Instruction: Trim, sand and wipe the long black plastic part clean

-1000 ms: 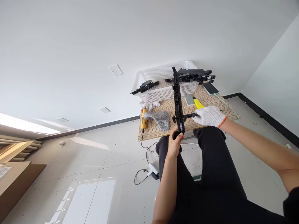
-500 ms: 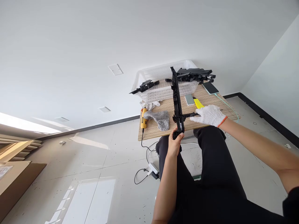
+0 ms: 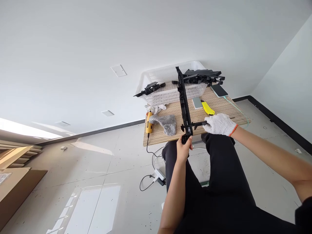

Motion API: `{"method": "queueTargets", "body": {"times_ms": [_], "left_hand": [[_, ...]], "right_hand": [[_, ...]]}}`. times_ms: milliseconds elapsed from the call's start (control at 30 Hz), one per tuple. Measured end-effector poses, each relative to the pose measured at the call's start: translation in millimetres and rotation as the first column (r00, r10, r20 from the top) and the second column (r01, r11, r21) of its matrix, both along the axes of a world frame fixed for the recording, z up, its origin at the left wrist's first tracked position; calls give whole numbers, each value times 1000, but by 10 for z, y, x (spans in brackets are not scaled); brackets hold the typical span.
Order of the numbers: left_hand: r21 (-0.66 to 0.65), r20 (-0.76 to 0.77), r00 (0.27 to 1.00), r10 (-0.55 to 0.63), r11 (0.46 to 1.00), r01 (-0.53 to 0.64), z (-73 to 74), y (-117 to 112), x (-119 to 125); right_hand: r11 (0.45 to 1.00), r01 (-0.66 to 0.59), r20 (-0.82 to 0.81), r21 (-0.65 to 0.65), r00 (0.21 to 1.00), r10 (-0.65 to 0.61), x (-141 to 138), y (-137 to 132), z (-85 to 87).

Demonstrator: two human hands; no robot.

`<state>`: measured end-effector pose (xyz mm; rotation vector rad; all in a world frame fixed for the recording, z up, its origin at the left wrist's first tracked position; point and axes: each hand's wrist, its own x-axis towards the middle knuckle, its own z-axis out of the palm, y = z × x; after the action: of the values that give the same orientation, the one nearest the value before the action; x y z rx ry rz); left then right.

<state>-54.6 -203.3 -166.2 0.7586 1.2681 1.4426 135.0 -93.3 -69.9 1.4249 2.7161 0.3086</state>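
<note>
My bare left hand (image 3: 183, 150) is closed around the near end of a long black plastic part (image 3: 184, 104). The part is held up at a slant over the front of the table, its far end reaching in front of the basket. A thin black crosspiece (image 3: 197, 124) sticks out to the right near the held end. My right hand (image 3: 219, 124), in a white knit glove with an orange cuff, has its fingers closed on the outer end of that crosspiece. Whether the crosspiece is fixed to the long part I cannot tell.
Black plastic parts (image 3: 203, 77) lie on the white basket (image 3: 168, 98) at the table's back. A yellow-handled knife (image 3: 208, 108), a grey-green box (image 3: 197, 103), a phone (image 3: 219, 91), a grey cloth (image 3: 168, 124) and a yellow corded tool (image 3: 149, 123) lie on the table (image 3: 158, 139).
My right hand has moved slightly right and down along the crosspiece, uncovering more of the yellow handle. The left hand keeps its hold; the view has shifted a little.
</note>
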Motion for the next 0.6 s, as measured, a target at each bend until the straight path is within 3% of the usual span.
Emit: {"method": "queueTargets", "body": {"times_ms": [600], "left_hand": [[-34, -63, 998, -10, 999, 8, 31, -1, -7]], "right_hand": [[996, 81, -20, -37, 996, -82, 22, -35, -36]]}}
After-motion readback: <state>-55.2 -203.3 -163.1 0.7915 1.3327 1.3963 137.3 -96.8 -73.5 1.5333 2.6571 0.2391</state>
